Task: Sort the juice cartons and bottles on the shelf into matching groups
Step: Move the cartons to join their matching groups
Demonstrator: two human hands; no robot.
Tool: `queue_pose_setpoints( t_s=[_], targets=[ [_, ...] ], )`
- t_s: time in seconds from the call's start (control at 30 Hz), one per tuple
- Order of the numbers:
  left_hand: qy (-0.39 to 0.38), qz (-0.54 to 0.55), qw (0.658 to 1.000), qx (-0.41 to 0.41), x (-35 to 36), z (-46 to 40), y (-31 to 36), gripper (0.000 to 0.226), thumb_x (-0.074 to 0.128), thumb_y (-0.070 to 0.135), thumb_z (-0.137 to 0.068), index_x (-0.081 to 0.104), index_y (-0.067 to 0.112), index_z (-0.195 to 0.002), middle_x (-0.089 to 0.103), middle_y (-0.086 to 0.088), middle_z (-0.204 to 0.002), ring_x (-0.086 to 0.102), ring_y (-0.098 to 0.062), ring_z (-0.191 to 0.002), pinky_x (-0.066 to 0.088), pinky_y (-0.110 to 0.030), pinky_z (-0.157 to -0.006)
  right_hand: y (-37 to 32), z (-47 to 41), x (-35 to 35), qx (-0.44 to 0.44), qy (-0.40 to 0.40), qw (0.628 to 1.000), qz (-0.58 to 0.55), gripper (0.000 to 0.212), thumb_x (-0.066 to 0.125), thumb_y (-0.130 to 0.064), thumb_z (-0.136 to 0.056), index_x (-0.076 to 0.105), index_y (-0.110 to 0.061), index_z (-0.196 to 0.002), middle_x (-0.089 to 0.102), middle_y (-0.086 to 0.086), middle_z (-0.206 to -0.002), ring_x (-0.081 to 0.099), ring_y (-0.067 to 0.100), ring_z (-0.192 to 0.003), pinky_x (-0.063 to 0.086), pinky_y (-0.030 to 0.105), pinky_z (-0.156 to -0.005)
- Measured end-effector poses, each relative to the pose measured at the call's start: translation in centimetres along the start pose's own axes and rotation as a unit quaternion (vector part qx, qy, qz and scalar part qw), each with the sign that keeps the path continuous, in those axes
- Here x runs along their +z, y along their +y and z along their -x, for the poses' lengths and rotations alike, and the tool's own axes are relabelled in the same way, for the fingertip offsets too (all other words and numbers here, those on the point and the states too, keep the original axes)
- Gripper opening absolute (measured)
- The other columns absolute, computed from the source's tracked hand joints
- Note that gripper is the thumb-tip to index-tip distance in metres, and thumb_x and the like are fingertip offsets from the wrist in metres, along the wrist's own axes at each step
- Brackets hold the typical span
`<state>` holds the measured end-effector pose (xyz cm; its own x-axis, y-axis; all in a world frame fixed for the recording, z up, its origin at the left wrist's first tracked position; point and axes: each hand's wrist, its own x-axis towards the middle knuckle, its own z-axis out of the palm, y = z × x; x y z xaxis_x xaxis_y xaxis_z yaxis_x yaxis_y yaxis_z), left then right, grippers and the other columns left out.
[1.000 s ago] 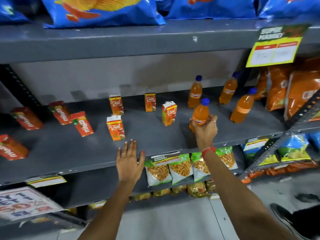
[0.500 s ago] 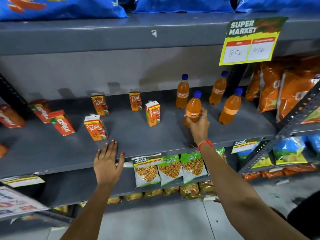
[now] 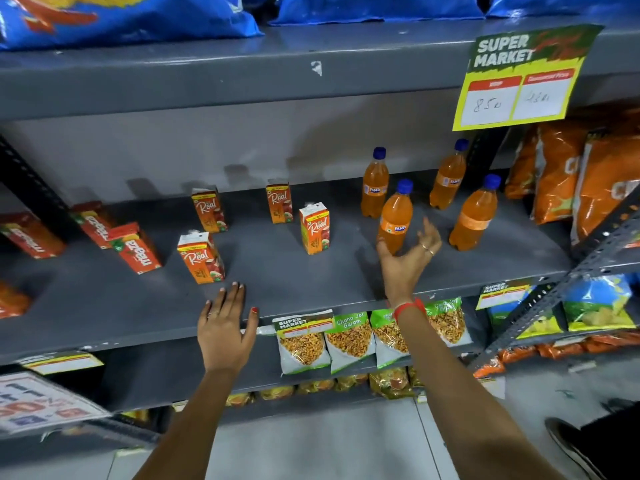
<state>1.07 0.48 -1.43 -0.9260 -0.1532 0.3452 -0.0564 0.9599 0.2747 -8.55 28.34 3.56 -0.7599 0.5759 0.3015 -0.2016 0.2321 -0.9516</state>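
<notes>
Several orange soda bottles with blue caps stand on the right of the grey shelf (image 3: 277, 285). The front bottle (image 3: 396, 216) stands upright; my right hand (image 3: 408, 261) is just below and beside it, fingers spread, holding nothing. Other bottles: back left bottle (image 3: 375, 183), back right bottle (image 3: 449, 174), far right bottle (image 3: 473, 214). Several orange Real cartons stand mid-shelf, among them the middle carton (image 3: 314, 228), the front carton (image 3: 200, 258) and the two back cartons (image 3: 209, 209) (image 3: 279, 202). Red Maaza cartons (image 3: 138, 247) stand at the left. My left hand (image 3: 225, 323) lies flat on the shelf's front edge.
Orange snack bags (image 3: 561, 174) fill the shelf's right end behind a slanted metal brace (image 3: 568, 278). A yellow price sign (image 3: 519, 77) hangs from the upper shelf. Blue chip bags (image 3: 121, 15) lie above. Snack packets (image 3: 349, 337) hang below. A shoe (image 3: 571, 448) shows at bottom right.
My right hand has let go of the front bottle, which now stands on the shelf, and its fingers have opened. The left hand stays on the shelf edge.
</notes>
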Motion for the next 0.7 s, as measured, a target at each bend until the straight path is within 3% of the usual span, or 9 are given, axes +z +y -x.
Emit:
queue_pose_setpoints(
  t_s=[0.07,0.17,0.27,0.37,0.43,0.57,0.7],
  targets=[
    [-0.006,-0.001,1.000,-0.002,0.0,0.0,0.0,0.056,0.030,0.043,-0.087,0.053,0.011,-0.127,0.055,-0.007,-0.133,0.047,-0.025,-0.126,0.032,-0.044,-0.104,-0.5,2.3,0.9,-0.034,-0.009,0.999,-0.027,0.066,0.071,-0.002,-0.070,0.041,-0.009,-0.127,0.039,0.019,-0.132,0.047,0.022,-0.116,0.046,0.029,-0.096],
    [-0.016,-0.004,1.000,-0.002,-0.2,-0.1,0.0,0.056,0.030,0.043,-0.087,0.052,0.011,-0.127,0.055,-0.006,-0.134,0.047,-0.025,-0.126,0.034,-0.044,-0.104,-1.6,3.6,3.5,-0.007,-0.169,0.985,-0.029,0.058,0.062,0.008,-0.075,0.045,-0.011,-0.127,0.052,0.016,-0.125,0.051,0.024,-0.116,0.045,0.033,-0.100],
    [-0.032,-0.007,0.999,0.000,-0.5,-0.1,-0.1,0.057,0.029,0.045,-0.088,0.050,0.012,-0.129,0.053,-0.005,-0.135,0.045,-0.024,-0.128,0.034,-0.044,-0.104,-1.9,2.2,6.0,0.066,-0.321,0.944,-0.040,0.074,0.062,0.010,-0.079,0.029,-0.013,-0.141,0.037,0.013,-0.147,0.036,0.026,-0.136,0.035,0.040,-0.111],
    [-0.042,-0.001,0.999,0.002,-0.8,-0.1,-0.3,0.061,0.023,0.050,-0.091,0.050,0.013,-0.130,0.052,-0.005,-0.136,0.044,-0.024,-0.128,0.033,-0.044,-0.105,-1.9,-0.1,7.4,0.140,-0.420,0.895,-0.052,0.087,0.063,0.008,-0.080,0.015,-0.020,-0.147,0.026,0.008,-0.155,0.027,0.023,-0.142,0.029,0.043,-0.115],
    [-0.050,-0.002,0.999,0.006,-0.9,-0.1,-0.4,0.065,0.016,0.053,-0.092,0.050,0.013,-0.129,0.052,-0.005,-0.136,0.045,-0.024,-0.128,0.034,-0.044,-0.105,-1.8,-1.3,7.6,0.152,-0.447,0.881,-0.040,0.085,0.060,0.014,-0.079,0.019,-0.017,-0.146,0.031,0.012,-0.153,0.032,0.027,-0.140,0.032,0.043,-0.113],
    [-0.058,-0.005,0.998,0.007,-0.9,-0.1,-0.4,0.056,0.027,0.046,-0.090,0.050,0.013,-0.129,0.053,-0.005,-0.135,0.046,-0.024,-0.127,0.034,-0.043,-0.105,-1.6,-1.8,7.7,0.135,-0.430,0.893,0.001,0.063,0.064,0.010,-0.078,0.039,-0.002,-0.135,0.051,0.023,-0.136,0.051,0.032,-0.123,0.043,0.043,-0.104],
    [-0.070,-0.004,0.998,0.006,-1.2,-0.1,-0.4,0.065,0.013,0.052,-0.092,0.052,0.014,-0.128,0.054,-0.004,-0.134,0.047,-0.024,-0.127,0.036,-0.044,-0.104,-1.9,-0.6,8.1,0.107,-0.436,0.894,0.014,0.052,0.066,0.013,-0.075,0.046,0.009,-0.122,0.060,0.018,-0.109,0.060,0.023,-0.095,0.056,0.016,-0.071]
  ],
)
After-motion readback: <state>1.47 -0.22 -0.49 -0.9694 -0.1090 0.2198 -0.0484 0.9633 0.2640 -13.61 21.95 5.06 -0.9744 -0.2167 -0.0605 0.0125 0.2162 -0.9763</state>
